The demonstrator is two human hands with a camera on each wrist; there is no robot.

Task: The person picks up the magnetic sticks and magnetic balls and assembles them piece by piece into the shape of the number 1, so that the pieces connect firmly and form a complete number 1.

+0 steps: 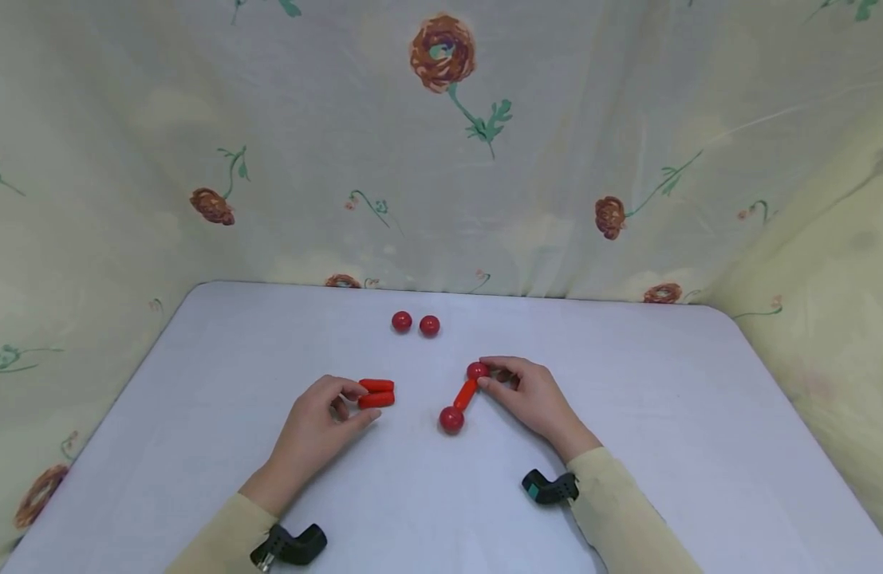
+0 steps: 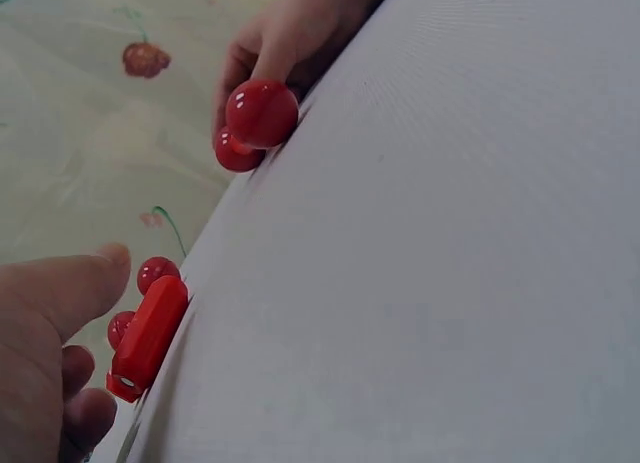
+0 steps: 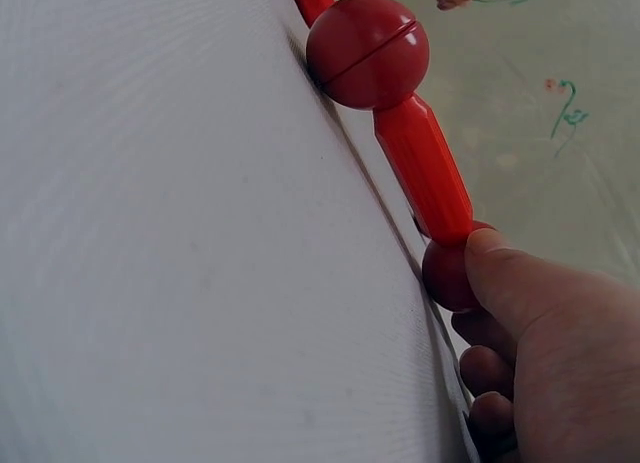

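Note:
My right hand (image 1: 530,399) pinches a red ball (image 1: 477,371) between thumb and fingers. A faceted red rod (image 3: 425,168) joins that ball to a second red ball (image 1: 451,420), so the piece looks like a small dumbbell lying slantwise on the table. Two loose red rods (image 1: 380,400) lie side by side on the left, pointing across the table. At their left ends is my left hand (image 1: 315,434), thumb and fingers parted and loosely bent around them. In the left wrist view the thumb (image 2: 85,288) stands apart from the rods.
Behind the hands, two more red balls (image 1: 401,321) sit close together on the white table (image 1: 628,383). A flowered cloth (image 1: 305,159) hangs beyond the table's far edge and along both sides. Each wrist wears a black camera (image 1: 549,486).

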